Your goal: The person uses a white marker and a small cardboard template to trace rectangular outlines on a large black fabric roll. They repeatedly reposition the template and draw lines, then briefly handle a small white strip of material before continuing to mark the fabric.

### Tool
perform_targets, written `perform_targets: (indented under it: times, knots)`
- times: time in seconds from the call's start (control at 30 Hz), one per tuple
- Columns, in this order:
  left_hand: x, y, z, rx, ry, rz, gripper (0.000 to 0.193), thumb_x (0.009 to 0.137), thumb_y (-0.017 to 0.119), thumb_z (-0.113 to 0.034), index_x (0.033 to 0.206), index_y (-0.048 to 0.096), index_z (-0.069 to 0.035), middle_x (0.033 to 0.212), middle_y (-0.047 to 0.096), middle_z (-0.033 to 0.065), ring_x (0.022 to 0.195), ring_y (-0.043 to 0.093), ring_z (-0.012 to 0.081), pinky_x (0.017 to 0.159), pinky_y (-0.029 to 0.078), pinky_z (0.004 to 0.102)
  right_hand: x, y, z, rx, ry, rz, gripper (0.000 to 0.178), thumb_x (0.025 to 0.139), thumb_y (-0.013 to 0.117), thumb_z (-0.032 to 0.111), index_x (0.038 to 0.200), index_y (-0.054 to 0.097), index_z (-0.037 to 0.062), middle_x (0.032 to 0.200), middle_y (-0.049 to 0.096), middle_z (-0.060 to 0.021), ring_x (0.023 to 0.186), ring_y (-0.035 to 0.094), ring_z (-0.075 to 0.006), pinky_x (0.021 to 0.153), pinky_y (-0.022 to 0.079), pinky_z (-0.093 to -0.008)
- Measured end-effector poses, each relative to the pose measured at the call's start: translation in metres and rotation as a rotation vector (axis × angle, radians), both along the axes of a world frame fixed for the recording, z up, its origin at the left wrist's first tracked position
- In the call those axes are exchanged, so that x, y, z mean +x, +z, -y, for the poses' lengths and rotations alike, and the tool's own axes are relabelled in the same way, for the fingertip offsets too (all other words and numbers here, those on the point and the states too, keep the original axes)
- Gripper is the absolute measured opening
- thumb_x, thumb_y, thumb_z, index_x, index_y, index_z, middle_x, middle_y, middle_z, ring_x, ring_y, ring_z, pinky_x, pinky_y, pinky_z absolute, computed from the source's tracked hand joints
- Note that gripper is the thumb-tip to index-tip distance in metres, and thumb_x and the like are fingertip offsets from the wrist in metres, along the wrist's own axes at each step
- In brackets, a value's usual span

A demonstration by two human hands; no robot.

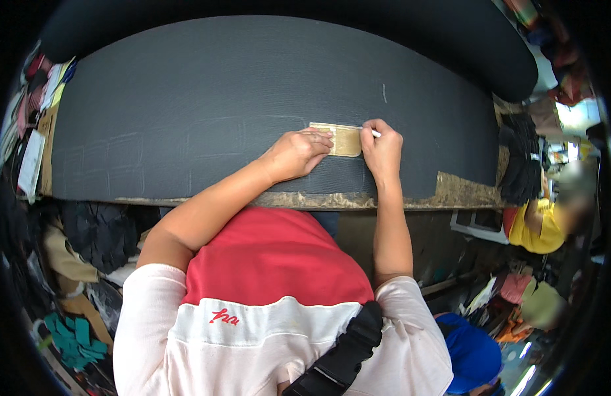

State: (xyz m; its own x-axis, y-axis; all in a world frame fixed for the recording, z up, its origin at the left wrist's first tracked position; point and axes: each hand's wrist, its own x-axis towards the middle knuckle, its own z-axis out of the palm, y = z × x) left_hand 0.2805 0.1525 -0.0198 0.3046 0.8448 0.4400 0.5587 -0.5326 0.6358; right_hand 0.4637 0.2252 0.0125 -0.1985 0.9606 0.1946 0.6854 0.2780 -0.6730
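Observation:
A small tan rectangular template (348, 142) with rounded corners lies flat on a wide sheet of dark grey material (206, 86). My left hand (299, 153) is closed over the template's left part, its fingers pressed down on it. At the template's right end, my right hand (383, 148) grips a slim white marking stick (376, 134). The stick's tip is hidden by the fingers, close to the template's upper right corner. Faint pale lines run across the sheet to the left, and a short light mark (384, 93) shows farther back.
A thick dark roll (411, 26) spans the table's far side. The worn wooden table edge (318, 200) runs in front of me. Stacked cloth (38, 92) sits at the left end, a dark bundle (518, 155) at the right. People (540, 224) are nearby on the right.

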Motion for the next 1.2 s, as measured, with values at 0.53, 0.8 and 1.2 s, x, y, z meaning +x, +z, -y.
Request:
perform_targets:
  times: [0.53, 0.8, 1.2]
  knots:
    - [-0.014, 0.015, 0.009, 0.156, 0.192, 0.460, 0.029, 0.072, 0.075, -0.013, 0.098, 0.066, -0.001, 0.103, 0.066, 0.0142, 0.103, 0.062, 0.0277, 0.089, 0.050, 0.0357, -0.008, -0.009, 0.018, 0.361, 0.496, 0.208, 0.032, 0.075, 0.071, 0.017, 0.104, 0.064, 0.0051, 0.102, 0.065, -0.0161, 0.109, 0.056, -0.0341, 0.091, 0.040, -0.0408]
    - [-0.240, 0.026, 0.102, 0.337, 1.348, 0.299, 0.030, 0.088, 0.058, -0.028, 0.105, 0.064, -0.004, 0.101, 0.066, 0.0135, 0.089, 0.065, 0.0271, 0.077, 0.052, 0.0352, -0.005, -0.022, 0.021, 0.306, 0.423, 0.074, 0.036, 0.070, 0.076, 0.017, 0.101, 0.063, 0.0035, 0.103, 0.065, -0.0143, 0.109, 0.056, -0.0337, 0.095, 0.037, -0.0430]
    - [-0.528, 0.010, 0.335, -0.609, 1.594, 0.373, 0.080, 0.088, 0.017, -0.067, 0.147, 0.017, -0.012, 0.151, 0.018, 0.0173, 0.132, 0.035, 0.0294, 0.111, 0.019, 0.0405, -0.006, -0.025, 0.021, 0.305, 0.413, 0.094, 0.036, 0.070, 0.075, 0.015, 0.102, 0.062, 0.0035, 0.104, 0.064, -0.0143, 0.110, 0.055, -0.0333, 0.095, 0.038, -0.0431]
